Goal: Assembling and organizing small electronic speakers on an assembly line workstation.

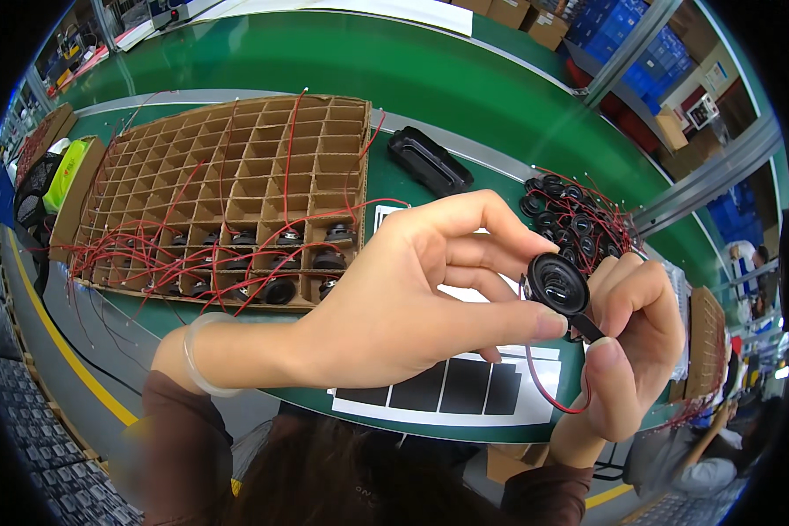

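Between the thumb and index finger of my left hand (403,298) is a small round black speaker (559,285), its ribbed front turned toward me. A thin red and black wire (539,381) loops down from it. My right hand (636,342) pinches a short black strip (586,328) between thumb and index finger, at the speaker's lower right edge. Whether the strip is stuck to the rim, I cannot tell. Below the hands lies a white sheet (535,408) with black rectangular patches (465,386), partly hidden by my left hand and wrist.
At left stands a divided cardboard box (254,167), with wired speakers in its nearer cells. A black plastic tray (430,162) lies beyond my hands. A heap of wired speakers (579,219) sits at right. The green conveyor belt (324,53) crosses behind, near a metal post (631,54).
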Available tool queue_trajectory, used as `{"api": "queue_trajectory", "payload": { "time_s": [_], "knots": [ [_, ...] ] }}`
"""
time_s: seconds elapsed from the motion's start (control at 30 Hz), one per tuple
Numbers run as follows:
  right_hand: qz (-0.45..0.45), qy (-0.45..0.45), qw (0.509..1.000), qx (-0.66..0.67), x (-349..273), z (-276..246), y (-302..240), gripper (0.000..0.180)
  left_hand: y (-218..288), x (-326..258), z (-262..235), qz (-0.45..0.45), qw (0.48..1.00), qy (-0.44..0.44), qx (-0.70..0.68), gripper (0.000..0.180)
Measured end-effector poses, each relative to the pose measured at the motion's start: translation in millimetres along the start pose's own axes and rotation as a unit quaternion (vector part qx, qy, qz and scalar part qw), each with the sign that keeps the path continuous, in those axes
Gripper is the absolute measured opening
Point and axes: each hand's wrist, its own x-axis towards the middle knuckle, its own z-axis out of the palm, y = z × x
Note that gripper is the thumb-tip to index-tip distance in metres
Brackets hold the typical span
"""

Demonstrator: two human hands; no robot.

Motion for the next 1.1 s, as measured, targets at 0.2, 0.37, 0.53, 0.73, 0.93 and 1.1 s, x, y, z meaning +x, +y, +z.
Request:
{"api": "queue_trajectory", "payload": {
  "time_s": [0.2, 0.37, 0.53, 0.73, 0.93, 1.1],
  "knots": [
    [-0.043, 0.015, 0.998, 0.039, -1.6, -1.6, 3.3, 0.019, 0.7, 0.4, -1.1, 0.011, 1.0, 0.009, 0.0, 0.035],
    [-0.017, 0.002, 1.0, 0.002, -0.6, 0.4, 3.8, 0.019, 2.3, -0.6, 1.1, 0.004, 1.0, -0.008, 0.011, 0.036],
    [-0.012, 0.009, 1.0, 0.0, 0.0, 2.4, 2.8, 0.019, 3.0, -1.4, 0.9, 0.001, 1.0, -0.006, 0.011, 0.037],
    [-0.015, 0.013, 1.0, 0.004, -0.2, 2.6, 5.0, 0.02, 1.7, -1.5, 0.9, 0.004, 1.0, -0.014, 0.005, 0.037],
    [-0.04, -0.007, 0.999, 0.001, 1.1, 0.8, 5.8, 0.021, 2.0, -1.2, 0.3, -0.001, 1.0, -0.01, -0.005, 0.036],
    [-0.048, -0.006, 0.999, 0.022, 0.0, -0.7, 7.0, 0.021, 2.0, -0.6, 0.4, -0.017, 1.0, -0.001, -0.026, 0.034]
  ]
}}
